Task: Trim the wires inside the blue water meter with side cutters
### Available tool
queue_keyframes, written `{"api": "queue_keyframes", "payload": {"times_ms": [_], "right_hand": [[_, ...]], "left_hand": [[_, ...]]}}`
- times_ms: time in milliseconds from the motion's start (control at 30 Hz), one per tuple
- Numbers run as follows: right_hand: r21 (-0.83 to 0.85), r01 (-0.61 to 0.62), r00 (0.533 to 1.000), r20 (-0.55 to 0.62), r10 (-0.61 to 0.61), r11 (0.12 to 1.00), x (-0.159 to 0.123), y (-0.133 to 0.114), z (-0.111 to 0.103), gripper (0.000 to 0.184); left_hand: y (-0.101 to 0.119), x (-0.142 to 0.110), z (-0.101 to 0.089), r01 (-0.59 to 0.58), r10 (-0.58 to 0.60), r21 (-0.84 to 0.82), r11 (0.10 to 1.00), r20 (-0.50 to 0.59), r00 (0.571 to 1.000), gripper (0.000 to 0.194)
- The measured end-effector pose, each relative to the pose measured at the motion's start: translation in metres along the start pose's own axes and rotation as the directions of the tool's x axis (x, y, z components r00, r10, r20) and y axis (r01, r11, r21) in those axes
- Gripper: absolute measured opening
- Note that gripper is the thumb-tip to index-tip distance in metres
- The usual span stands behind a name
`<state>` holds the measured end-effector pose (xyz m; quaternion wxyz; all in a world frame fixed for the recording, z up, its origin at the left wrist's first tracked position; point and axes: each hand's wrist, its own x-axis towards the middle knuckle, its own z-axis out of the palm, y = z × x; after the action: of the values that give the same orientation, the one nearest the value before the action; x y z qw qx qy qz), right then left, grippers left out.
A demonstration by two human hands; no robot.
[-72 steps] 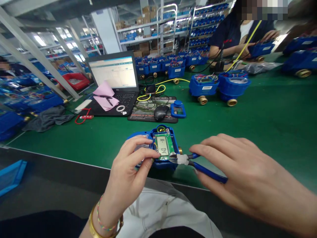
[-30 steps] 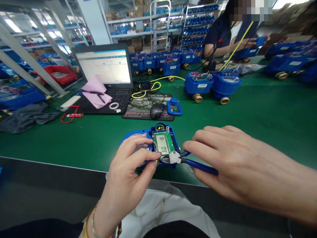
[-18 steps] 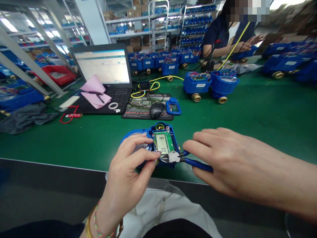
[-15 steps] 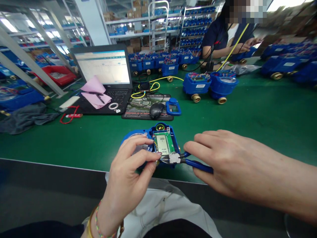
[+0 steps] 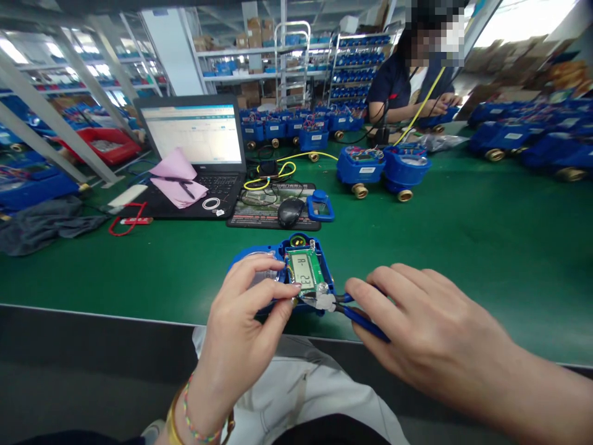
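An open blue water meter lies near the table's front edge, its green circuit board and small display facing up. My left hand grips the meter's near left side, thumb and forefinger pinched at the board's lower edge. My right hand is closed on blue-handled pliers, whose jaws touch the board's lower right corner next to my left fingertips.
A laptop with pink papers, a mouse on a pad and a blue cover piece lie behind. Two blue meters stand mid-table, several more further back. A person works at the far side. A grey cloth lies left.
The view has shifted a little. Both hands stay on the meter and pliers; my right hand has drawn slightly nearer. The number on the display has changed.
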<state>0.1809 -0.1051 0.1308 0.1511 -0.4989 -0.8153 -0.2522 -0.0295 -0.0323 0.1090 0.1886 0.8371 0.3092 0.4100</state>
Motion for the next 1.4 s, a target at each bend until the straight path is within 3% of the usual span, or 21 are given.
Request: {"api": "queue_keyframes", "payload": {"times_ms": [533,700,867,1067,1167,1233,1300,1400], "right_hand": [[0.084,-0.146,0.988,-0.043,0.15,0.986,-0.01,-0.015,0.005,0.02],[0.383,-0.302,0.948,0.023,0.318,0.873,-0.008,-0.012,0.006,0.015],[0.437,-0.388,0.904,0.007,0.428,0.811,-0.013,-0.005,0.005,0.012],[0.468,-0.379,0.914,0.055,0.402,0.798,-0.027,-0.002,0.009,0.022],[0.586,-0.392,0.899,0.079,0.432,0.709,-0.042,-0.005,0.019,0.027],[0.683,-0.424,0.865,0.11,0.489,0.595,-0.054,-0.01,0.029,0.024],[0.754,-0.481,0.8,0.168,0.577,0.447,-0.063,-0.017,0.043,0.017],[0.811,-0.549,0.659,0.272,0.701,0.202,-0.072,-0.026,0.064,0.017]], "left_hand": [[-0.003,-0.002,0.002,-0.026,0.026,0.002,1.0,-0.021,0.999,0.017],[-0.002,-0.003,0.001,-0.018,0.018,0.004,1.0,-0.026,0.999,0.017],[-0.001,-0.003,-0.001,0.011,-0.011,-0.003,1.0,0.006,1.0,0.018],[-0.002,-0.002,-0.002,0.009,-0.01,0.029,1.0,0.036,0.999,0.019],[-0.001,-0.002,-0.003,0.024,-0.025,0.014,1.0,0.047,0.999,0.02],[-0.001,-0.003,-0.003,0.038,-0.038,0.009,0.999,0.044,0.998,0.021],[0.0,-0.004,-0.001,0.051,-0.051,0.011,0.999,0.025,0.998,0.02],[0.002,-0.003,0.001,0.084,-0.084,0.004,0.996,-0.013,0.996,0.019]]}}
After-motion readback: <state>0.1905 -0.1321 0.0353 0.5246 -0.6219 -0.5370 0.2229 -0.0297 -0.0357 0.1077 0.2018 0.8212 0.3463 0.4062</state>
